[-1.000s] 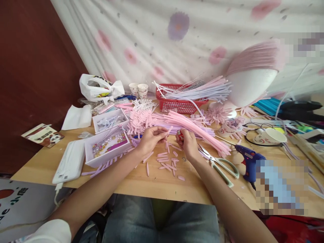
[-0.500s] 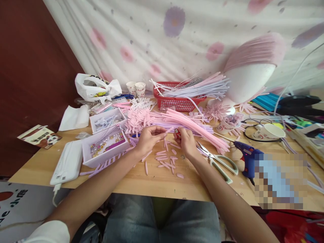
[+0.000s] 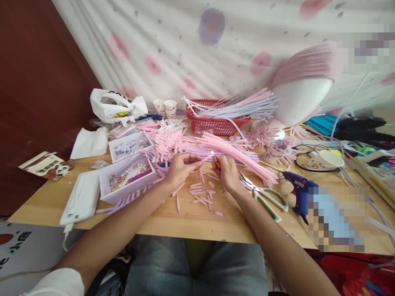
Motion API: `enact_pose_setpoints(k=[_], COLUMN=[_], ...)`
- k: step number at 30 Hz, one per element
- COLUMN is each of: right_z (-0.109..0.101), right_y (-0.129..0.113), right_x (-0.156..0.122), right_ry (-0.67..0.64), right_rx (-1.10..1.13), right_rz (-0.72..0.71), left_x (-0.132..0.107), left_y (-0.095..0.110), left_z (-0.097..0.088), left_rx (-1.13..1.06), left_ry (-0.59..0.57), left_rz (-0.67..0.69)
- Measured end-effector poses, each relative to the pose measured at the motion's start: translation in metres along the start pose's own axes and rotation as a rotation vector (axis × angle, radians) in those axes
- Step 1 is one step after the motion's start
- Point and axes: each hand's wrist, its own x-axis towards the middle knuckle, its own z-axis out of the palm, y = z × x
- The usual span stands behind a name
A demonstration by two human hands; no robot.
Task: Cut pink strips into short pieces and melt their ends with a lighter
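Note:
Between the thumb and fingers of my left hand (image 3: pixel 182 169) is a short pink pipe cleaner piece (image 3: pixel 206 158), its free tip pointing right. My right hand (image 3: pixel 226 172) is closed around a red lighter (image 3: pixel 217 163), and a small bright flame (image 3: pixel 212 153) shows at the tip of the piece. Below the hands, several cut pipe cleaner pieces (image 3: pixel 197 192) lie loose on the wooden table (image 3: pixel 191 224). Behind them stretches a bundle of long pink pipe cleaners (image 3: pixel 237 155). Scissors (image 3: pixel 262 193) with pale handles rest open beside my right wrist.
White boxes of beads and charms (image 3: pixel 128 176) and a white power bank (image 3: pixel 80 197) sit at left. A red basket (image 3: pixel 212 125) of long stems stands behind. To the right are a blue glue gun (image 3: pixel 300 191), a paper cup (image 3: pixel 327 161) and a white head form (image 3: pixel 304 98).
A flame now shows at the lighter, by the tip of the pink piece. Both hands keep nearly the same place; the view has shifted slightly.

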Motion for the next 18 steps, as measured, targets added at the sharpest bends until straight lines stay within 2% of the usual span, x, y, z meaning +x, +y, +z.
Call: enact_pose_setpoints(k=[5, 10, 14, 18], right_z=[-0.0023, -0.0043, -0.0029, -0.0009], right_y=[0.0035, 0.0081, 0.0069, 0.0058], right_x=[0.0021, 0.0039, 0.0014, 0.0004], right_ry=[-0.018, 0.070, 0.083, 0.105], right_rx=[-0.015, 0.141, 0.182, 0.224], right_rz=[-0.004, 0.001, -0.031, 0.011], left_x=[0.0019, 0.0019, 0.0003, 0.0001], left_y=[-0.0027, -0.0038, -0.0030, -0.0037], left_z=[-0.0006, -0.0010, -0.0003, -0.0006], left_rx=[0.021, 0.067, 0.083, 0.075], left_ry=[0.001, -0.001, -0.016, -0.057], left_rz=[-0.010, -0.005, 0.001, -0.010])
